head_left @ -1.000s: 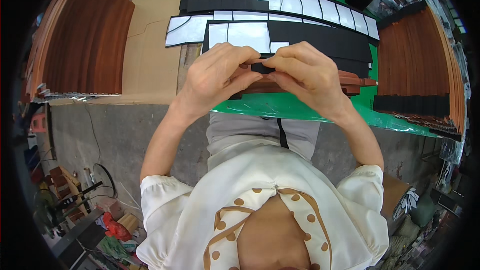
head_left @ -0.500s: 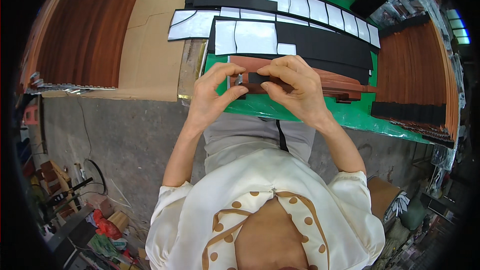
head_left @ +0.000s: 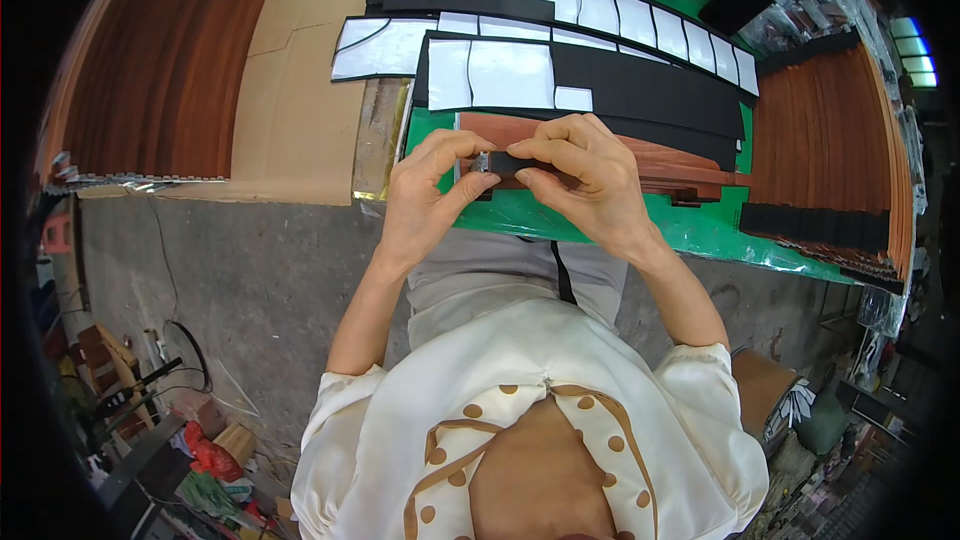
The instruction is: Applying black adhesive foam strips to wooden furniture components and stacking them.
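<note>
Between my hands a short black strip (head_left: 507, 163) lies over a reddish-brown wood-grain board (head_left: 495, 126). My left hand (head_left: 425, 190) is curled at the board's left end, thumb and forefinger on either side of a small silvery piece (head_left: 484, 162) next to the strip's end. My right hand (head_left: 592, 172) pinches the strip from the right with thumb and fingers, hiding its far part. Just beyond lie black foam-like sheets (head_left: 650, 90) with white backing pieces (head_left: 510, 75) on them.
A green-covered table (head_left: 600, 223) carries the work. Stacks of brown boards stand left (head_left: 160, 70) and right (head_left: 820, 140), with flat cardboard (head_left: 310, 30) beside the left one. A black phone-like slab (head_left: 736, 2) lies at the back right, near clear plastic wrapping (head_left: 800, 0).
My right fingertips have shifted slightly left along the black strip, and the strip's end now sits closer to the silvery piece. My left hand has barely moved.
</note>
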`<state>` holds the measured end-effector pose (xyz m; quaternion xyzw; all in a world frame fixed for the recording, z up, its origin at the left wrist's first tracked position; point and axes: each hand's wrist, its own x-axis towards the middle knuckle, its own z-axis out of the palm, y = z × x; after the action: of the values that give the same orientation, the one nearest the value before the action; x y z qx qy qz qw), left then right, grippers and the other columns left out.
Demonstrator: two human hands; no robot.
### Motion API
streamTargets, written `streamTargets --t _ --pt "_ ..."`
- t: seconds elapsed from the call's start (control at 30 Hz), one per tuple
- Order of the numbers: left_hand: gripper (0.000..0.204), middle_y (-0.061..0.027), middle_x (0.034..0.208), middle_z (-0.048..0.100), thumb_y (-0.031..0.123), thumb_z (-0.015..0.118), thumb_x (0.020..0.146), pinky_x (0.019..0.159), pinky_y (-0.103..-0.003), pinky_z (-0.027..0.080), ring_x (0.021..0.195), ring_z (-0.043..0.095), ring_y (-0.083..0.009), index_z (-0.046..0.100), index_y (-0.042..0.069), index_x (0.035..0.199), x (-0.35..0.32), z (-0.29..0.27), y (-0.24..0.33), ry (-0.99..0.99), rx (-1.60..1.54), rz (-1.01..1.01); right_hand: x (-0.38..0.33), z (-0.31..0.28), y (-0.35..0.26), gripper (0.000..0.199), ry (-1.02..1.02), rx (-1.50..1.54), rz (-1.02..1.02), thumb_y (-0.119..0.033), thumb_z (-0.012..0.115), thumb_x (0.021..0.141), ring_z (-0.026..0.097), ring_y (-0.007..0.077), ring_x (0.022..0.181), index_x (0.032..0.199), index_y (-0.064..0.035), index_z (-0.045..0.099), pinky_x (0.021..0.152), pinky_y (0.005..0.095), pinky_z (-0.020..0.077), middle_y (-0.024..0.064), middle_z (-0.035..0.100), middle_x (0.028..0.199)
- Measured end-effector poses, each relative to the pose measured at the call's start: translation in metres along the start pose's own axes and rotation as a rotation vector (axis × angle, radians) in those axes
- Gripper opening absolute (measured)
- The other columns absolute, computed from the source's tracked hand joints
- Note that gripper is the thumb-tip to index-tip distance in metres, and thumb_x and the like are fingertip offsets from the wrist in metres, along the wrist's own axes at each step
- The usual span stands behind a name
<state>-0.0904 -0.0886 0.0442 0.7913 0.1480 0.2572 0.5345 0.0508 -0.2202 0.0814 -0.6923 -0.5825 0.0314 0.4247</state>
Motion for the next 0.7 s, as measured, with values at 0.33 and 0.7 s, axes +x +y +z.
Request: streamTargets --t 0.33,0.7 --pt "0.024 -0.009 0.096 0.062 0.012 0.071 0.077 0.079 -0.029 0.046 0.089 0.06 -0.0195 0.063 0.0 0.097 -0.0005 0.0004 0.0002 0.004 0.027 0.006 -0.0002 0.0013 0.0019 0.025 -0.008 -0.005 0.003 -0.005 0.071 0.065 0.055 0.018 0.074 0.09 -0.0094 0.069 0.062 0.0295 0.0464 0.0015 0.059 0.082" --pt "0.024 -0.0093 0.096 0.063 0.012 0.071 0.077 0.079 -0.029 0.046 0.089 0.06 -0.0201 0.063 0.0 0.097 -0.0017 0.001 0.003 0.014 0.019 -0.003 -0.0011 0.0015 0.0014 0.025 -0.004 0.001 0.009 -0.005 0.072 0.065 0.056 0.0181 0.075 0.089 -0.0093 0.069 0.061 0.0295 0.0471 0.0014 0.06 0.083"
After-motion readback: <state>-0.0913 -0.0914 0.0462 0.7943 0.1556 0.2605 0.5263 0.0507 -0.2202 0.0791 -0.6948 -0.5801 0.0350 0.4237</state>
